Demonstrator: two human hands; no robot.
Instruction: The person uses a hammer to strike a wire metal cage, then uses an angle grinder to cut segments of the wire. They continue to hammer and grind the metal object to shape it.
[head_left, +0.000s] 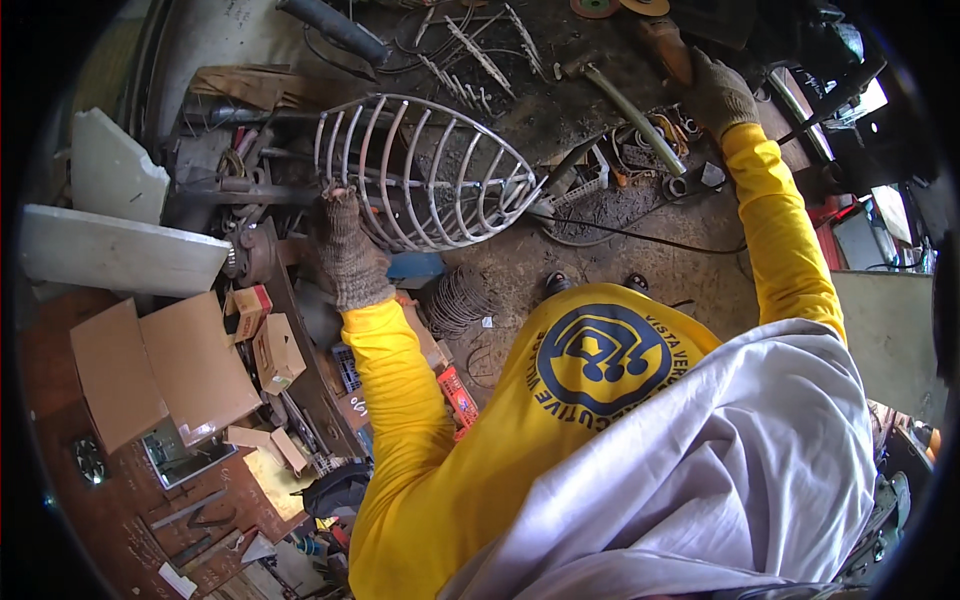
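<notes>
A pointed, basket-like frame of bent metal rods (pixel 432 183) lies on its side at the left of the work surface. My left hand (pixel 350 240), in a knitted glove, is closed on its near left end; the fingertips are partly hidden. At the upper right, my gloved right hand (pixel 718 92) is closed around the rear of an orange-bodied angle grinder (pixel 668 48). A disc (pixel 645 5) shows beyond the grinder at the top edge, partly cut off. Between my hands lies a hammer (pixel 632 115) with a long pale handle.
Welding-crusted rods (pixel 480 55) and a dark cylinder (pixel 338 30) lie at the back. A black cable (pixel 650 238) crosses the floor side. Coiled wire (pixel 460 300) sits below the frame. Open cardboard boxes (pixel 165 370) and pale boards (pixel 125 250) crowd the left.
</notes>
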